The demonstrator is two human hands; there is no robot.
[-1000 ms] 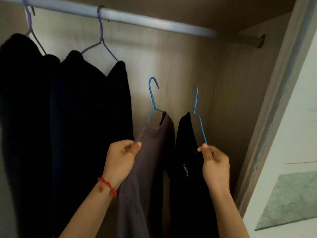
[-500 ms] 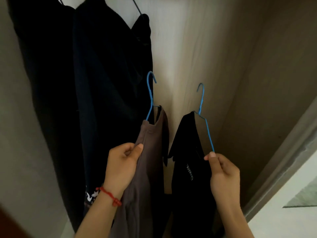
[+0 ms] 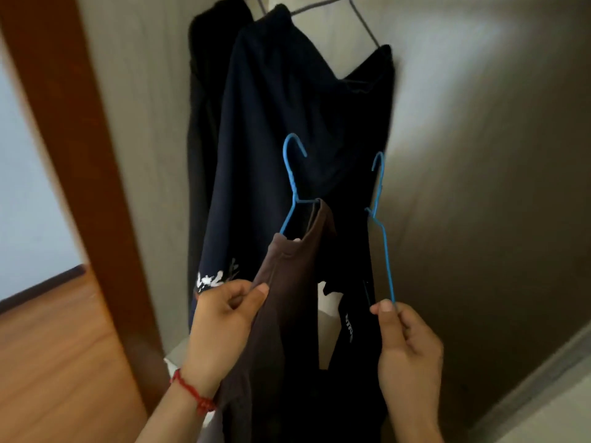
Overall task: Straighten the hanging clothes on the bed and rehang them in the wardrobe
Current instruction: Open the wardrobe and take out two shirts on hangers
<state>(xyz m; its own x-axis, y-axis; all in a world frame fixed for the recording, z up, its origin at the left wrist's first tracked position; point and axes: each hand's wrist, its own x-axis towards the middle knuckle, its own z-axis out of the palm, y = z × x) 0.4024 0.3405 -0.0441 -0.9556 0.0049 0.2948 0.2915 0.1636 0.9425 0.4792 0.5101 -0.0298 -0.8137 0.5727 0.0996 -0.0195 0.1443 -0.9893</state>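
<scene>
Home bedroom: wardrobe (image 3: 479,155), hung clothes (image 3: 287,123).

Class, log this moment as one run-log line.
left hand: pinches brown shirt | right hand: pinches blue hanger with black shirt | hooks: not on rail

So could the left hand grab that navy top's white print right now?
Probably not yet: the left hand is pinching the brown shirt. The print sits just above its knuckles, nothing between, so once freed, likely yes.

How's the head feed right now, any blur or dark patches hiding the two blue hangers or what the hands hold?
Head view: motion blur smears the brown door frame; both blue wire hangers read sharp; the black garment sinks into shadow, detail lost; wardrobe wall unevenly lit.
</scene>
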